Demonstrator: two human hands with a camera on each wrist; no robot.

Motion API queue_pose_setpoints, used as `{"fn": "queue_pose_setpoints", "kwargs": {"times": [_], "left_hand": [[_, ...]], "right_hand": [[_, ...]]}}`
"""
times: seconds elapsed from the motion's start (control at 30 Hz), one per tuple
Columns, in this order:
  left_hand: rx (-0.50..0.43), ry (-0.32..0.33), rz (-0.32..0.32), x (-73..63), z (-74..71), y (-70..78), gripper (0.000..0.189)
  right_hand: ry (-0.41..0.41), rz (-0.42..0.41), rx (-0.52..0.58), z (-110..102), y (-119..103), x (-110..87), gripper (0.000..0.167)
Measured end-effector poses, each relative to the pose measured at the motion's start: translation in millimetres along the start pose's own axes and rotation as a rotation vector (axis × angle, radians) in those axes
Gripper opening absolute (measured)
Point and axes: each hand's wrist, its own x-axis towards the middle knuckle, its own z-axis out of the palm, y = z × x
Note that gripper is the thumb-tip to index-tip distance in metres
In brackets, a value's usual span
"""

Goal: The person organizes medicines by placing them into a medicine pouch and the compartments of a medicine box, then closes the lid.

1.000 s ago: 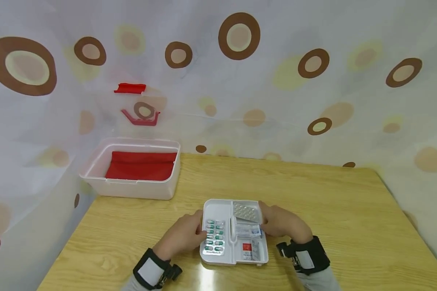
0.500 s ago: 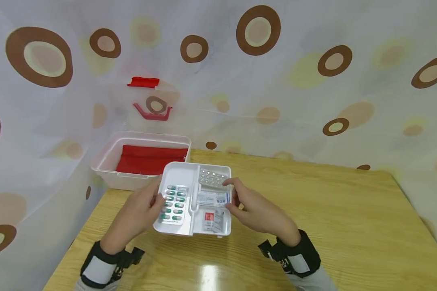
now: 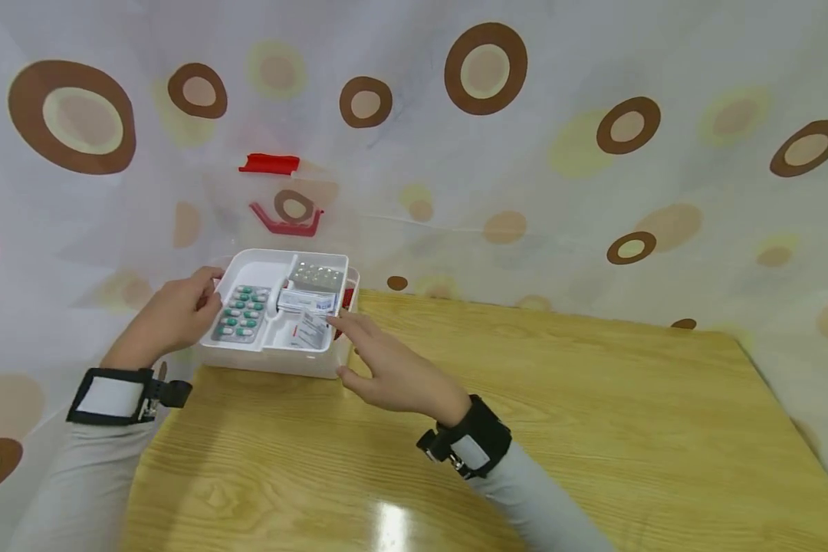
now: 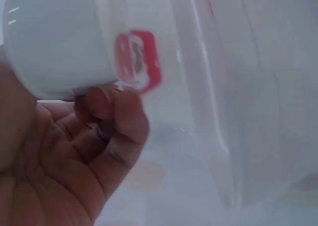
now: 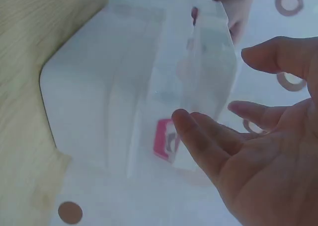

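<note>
My left hand grips the left edge of a white divided tray, its fingertips curled at the corner in the left wrist view. My right hand touches the tray's right edge with nearly straight fingers, the thumb held apart. A blister pack of green-and-white capsules lies in the left compartment. On the right are a blister pack of round tablets, a blue-and-white packet and a small sachet. Directly over a translucent plastic box, the tray covers most of its opening; the right wrist view shows a gap between them.
A bit of red shows inside the box at its right end. Behind it, a red handle and a red clip stand out against the patterned curtain. The wooden table stretches to the right.
Both hands have lifted the tray off the table and carried it left and away, over the box. The right hand's fingers have loosened from the edge, and the sachet now leans tilted.
</note>
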Motion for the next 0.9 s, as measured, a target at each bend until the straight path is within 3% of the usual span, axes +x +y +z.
{"fn": "queue_pose_setpoints", "kwargs": {"times": [0.2,0.33,0.5,0.7,0.9], "left_hand": [[0.019,-0.002,-0.036,19.6,-5.3,-39.4,0.047],[0.023,0.019,-0.096,27.0,-0.5,-51.7,0.049],[0.014,0.066,-0.128,35.1,6.3,-64.5,0.047],[0.002,0.068,-0.16,35.9,9.8,-87.0,0.048],[-0.009,0.096,-0.152,37.7,7.4,-92.7,0.049]], "right_hand": [[-0.071,-0.015,0.08,21,2,43.0,0.079],[-0.074,-0.014,0.092,35,7,62.1,0.083],[-0.02,0.008,0.021,41,12,78.0,0.081],[-0.074,0.049,-0.109,43,11,92.2,0.08],[-0.089,0.084,-0.161,44,8,98.2,0.085]]}}
